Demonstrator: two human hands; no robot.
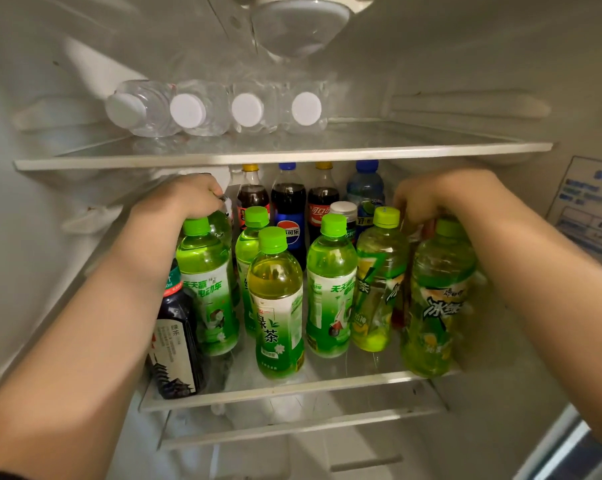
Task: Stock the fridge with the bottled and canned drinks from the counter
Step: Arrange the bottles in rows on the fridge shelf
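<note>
Both my arms reach into the open fridge over the middle glass shelf (pixel 292 389). Several green tea bottles stand at its front, such as one with a white-green label (pixel 279 306). My left hand (pixel 180 199) curls over the top of a bottle hidden behind the leftmost green tea bottle (pixel 206 285). My right hand (pixel 427 195) grips the top of a reddish bottle (pixel 401 306), mostly hidden between an iced green tea bottle (pixel 438 306) and a yellow-green one (pixel 379 282). Cola bottles (pixel 289 206) and a blue-capped bottle (pixel 365 188) stand at the back.
Several clear water bottles with white caps (pixel 247 110) lie on the top shelf (pixel 431 147). A dark tea bottle (pixel 175 341) stands at the shelf's front left under my left forearm. The fridge wall sticker (pixel 594 216) is on the right. A lower shelf (pixel 292 431) shows beneath.
</note>
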